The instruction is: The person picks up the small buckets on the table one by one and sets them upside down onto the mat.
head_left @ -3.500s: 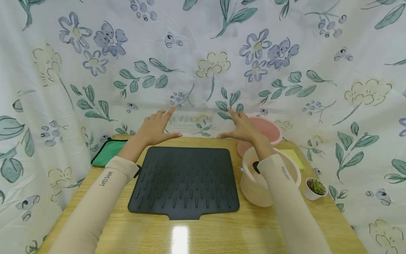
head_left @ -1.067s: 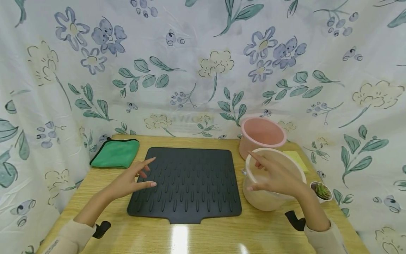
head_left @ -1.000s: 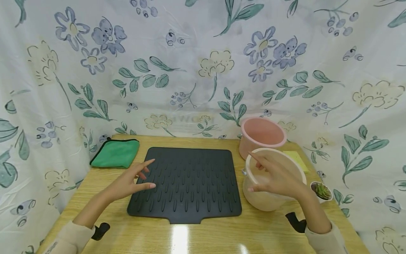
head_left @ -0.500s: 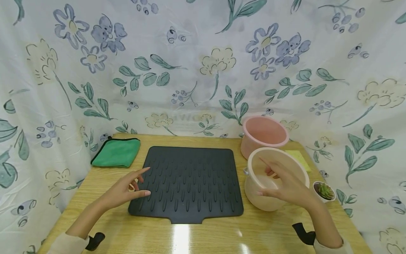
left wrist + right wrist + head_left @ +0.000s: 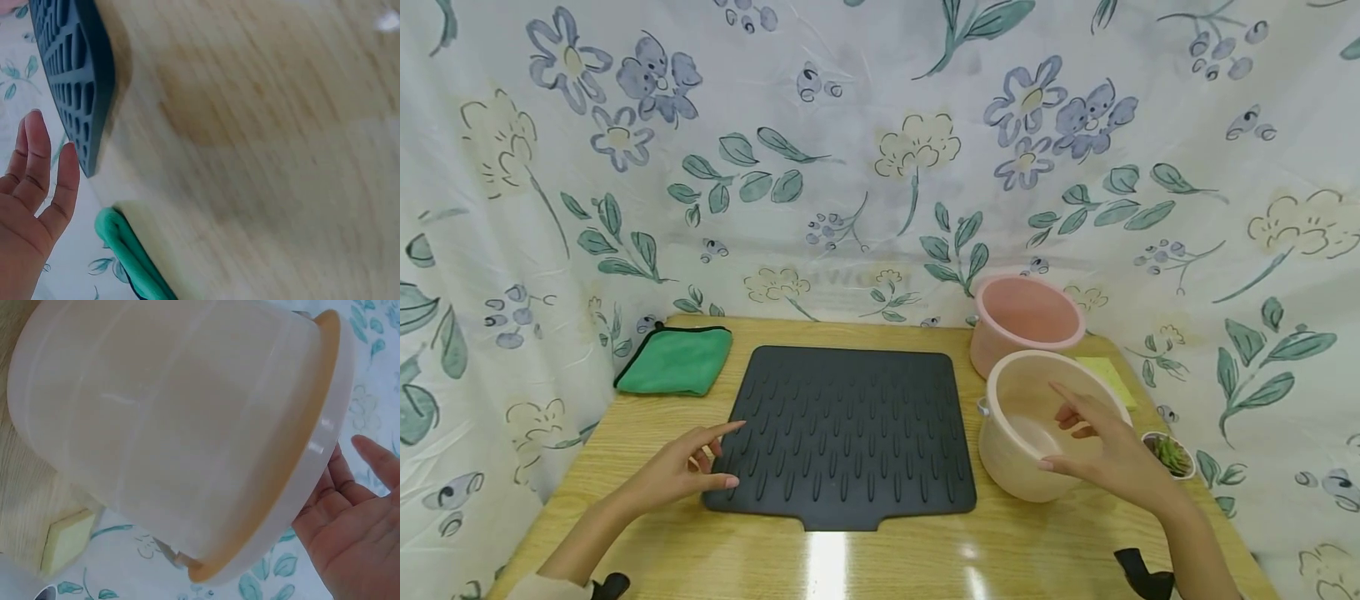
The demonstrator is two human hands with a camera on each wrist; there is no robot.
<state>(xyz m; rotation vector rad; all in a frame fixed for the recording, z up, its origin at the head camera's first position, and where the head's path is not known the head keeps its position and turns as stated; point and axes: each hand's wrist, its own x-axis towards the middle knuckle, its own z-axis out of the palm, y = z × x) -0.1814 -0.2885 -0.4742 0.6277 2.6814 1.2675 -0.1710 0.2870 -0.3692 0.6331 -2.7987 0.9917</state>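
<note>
In the head view my left hand [image 5: 673, 471] hovers over the near left edge of a dark grey ribbed mat [image 5: 850, 429], fingers loosely bent and holding nothing. The left wrist view shows its fingers [image 5: 37, 156] apart from the mat. My right hand [image 5: 1108, 450] hovers over the near right rim of a cream bucket [image 5: 1011, 462]. Its thumb and fingers are spread with nothing between them. In the right wrist view this hand [image 5: 356, 531] appears beside the bucket's rim [image 5: 312, 447]; whether it touches cannot be told.
Behind the cream bucket stands a pink bucket [image 5: 988, 342]. A yellow sponge-like piece [image 5: 1105, 375] and a small potted succulent [image 5: 1168, 457] are at the right. A folded green cloth [image 5: 677, 360] lies left on the wooden table [image 5: 917, 562]. A floral curtain [image 5: 865, 108] hangs behind.
Both hands, raised high over the table's far side at first, have come down and back toward me and spread apart. The mat, buckets and cloth have stayed in place.
</note>
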